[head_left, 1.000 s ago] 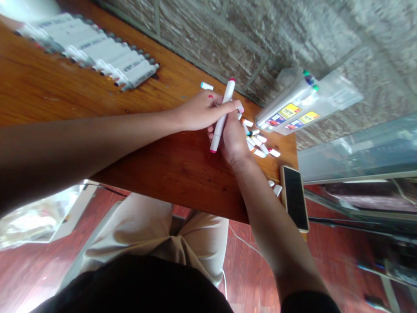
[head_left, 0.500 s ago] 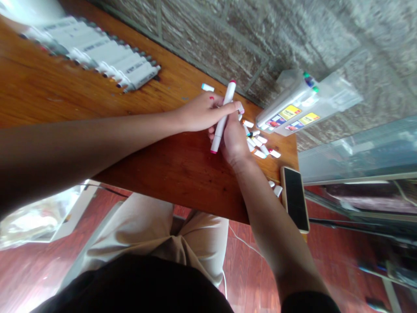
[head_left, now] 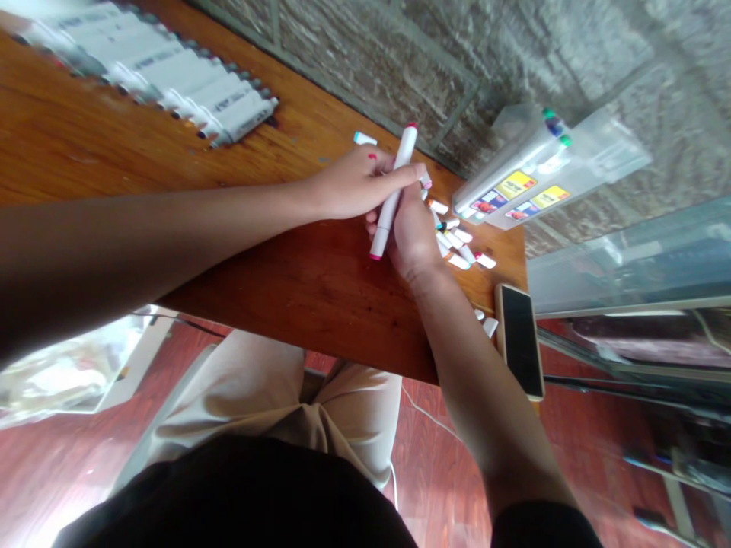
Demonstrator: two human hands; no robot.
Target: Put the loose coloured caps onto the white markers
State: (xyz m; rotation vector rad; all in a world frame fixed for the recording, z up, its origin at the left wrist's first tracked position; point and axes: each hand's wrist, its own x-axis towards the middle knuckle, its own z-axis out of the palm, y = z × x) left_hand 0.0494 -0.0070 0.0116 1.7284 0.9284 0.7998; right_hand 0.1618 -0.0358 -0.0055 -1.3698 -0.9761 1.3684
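A white marker [head_left: 394, 190] with red ends stands slantwise between my two hands, above the wooden table [head_left: 320, 289]. My left hand [head_left: 359, 183] is closed around it, its thumb laid across the barrel. A small red mark shows on the back of that hand. My right hand [head_left: 414, 232] is curled close against the marker's right side. Its fingers are mostly hidden, so what they hold cannot be made out. By the left thumb tip, a white cap with a pink end [head_left: 426, 180] shows. Loose white marker caps [head_left: 457, 237] lie just beyond my right hand.
A row of grey-white markers [head_left: 165, 68] lies at the upper left. One blue-ended cap [head_left: 364, 138] is near the brick wall [head_left: 365, 68]. At right stand an open clear plastic case [head_left: 528, 179] holding a few markers, and a phone [head_left: 518, 342] at the table edge.
The whole view has shifted slightly, with the table sitting a little higher in the picture. Both hands keep the same hold, and the marker stays between them.
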